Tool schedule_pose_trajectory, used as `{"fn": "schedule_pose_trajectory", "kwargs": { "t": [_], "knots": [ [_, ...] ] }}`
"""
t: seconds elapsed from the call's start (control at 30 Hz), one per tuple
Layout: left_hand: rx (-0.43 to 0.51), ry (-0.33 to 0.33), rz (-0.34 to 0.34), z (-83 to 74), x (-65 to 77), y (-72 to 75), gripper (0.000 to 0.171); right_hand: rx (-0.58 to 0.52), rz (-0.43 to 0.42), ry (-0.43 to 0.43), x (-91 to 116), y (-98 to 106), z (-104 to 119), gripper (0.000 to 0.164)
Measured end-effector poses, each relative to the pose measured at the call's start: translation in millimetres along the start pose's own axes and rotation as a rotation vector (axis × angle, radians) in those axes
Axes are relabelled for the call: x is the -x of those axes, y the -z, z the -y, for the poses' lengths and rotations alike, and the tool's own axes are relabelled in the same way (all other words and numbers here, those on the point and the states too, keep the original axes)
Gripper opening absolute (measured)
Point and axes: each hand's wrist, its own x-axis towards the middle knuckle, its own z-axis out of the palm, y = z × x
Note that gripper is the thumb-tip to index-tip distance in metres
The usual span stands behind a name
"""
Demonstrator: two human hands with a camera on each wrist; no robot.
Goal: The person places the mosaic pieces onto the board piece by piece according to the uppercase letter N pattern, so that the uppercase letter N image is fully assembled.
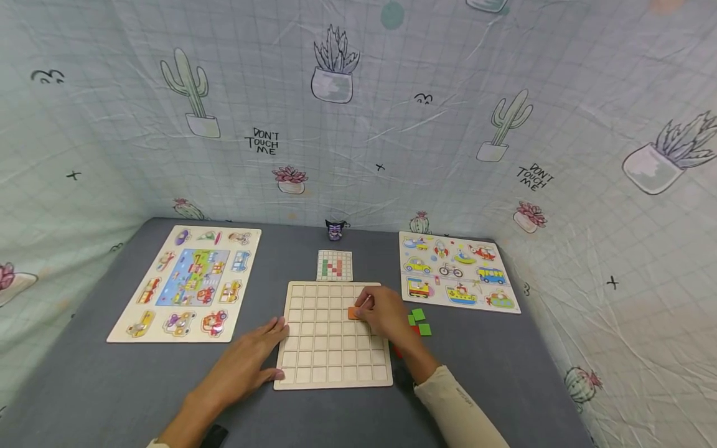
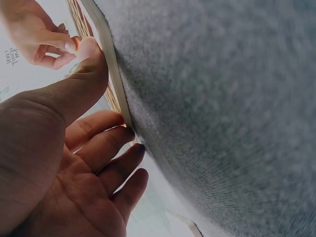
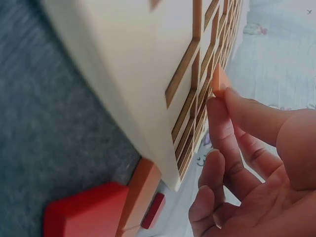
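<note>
A wooden grid board with square recesses lies at the middle of the table. Between thumb and fingertips my right hand pinches an orange square tile over the board's upper right part. The right wrist view shows that tile tilted against the grid. My left hand rests along the board's left edge, thumb and fingertips touching it, fingers loosely extended. A small pattern card with green and red squares on a grid lies just beyond the board. Green tiles and red tiles lie right of the board, partly behind my right forearm.
A wooden picture puzzle with vehicles lies on the left, another vehicle puzzle on the right. A small dark figurine stands at the table's back edge. Behind it hangs a cactus-print cloth. The tabletop is grey.
</note>
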Motion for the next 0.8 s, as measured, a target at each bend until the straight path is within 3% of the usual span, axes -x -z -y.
{"fn": "schedule_pose_trajectory", "kwargs": {
  "t": [0.33, 0.5, 0.8],
  "knots": [
    [0.007, 0.039, 0.007, -5.2, -2.6, 3.0, 0.085, 0.057, 0.008, 0.002, -2, -2, 4, 0.013],
    [0.039, 0.057, 0.024, 1.1, -9.9, 5.6, 0.089, 0.069, 0.014, 0.008, -4, -3, 4, 0.013],
    [0.132, 0.054, 0.116, 15.7, -18.4, 7.7, 0.106, 0.059, 0.022, 0.050, -5, -3, 5, 0.012]
  ]
}}
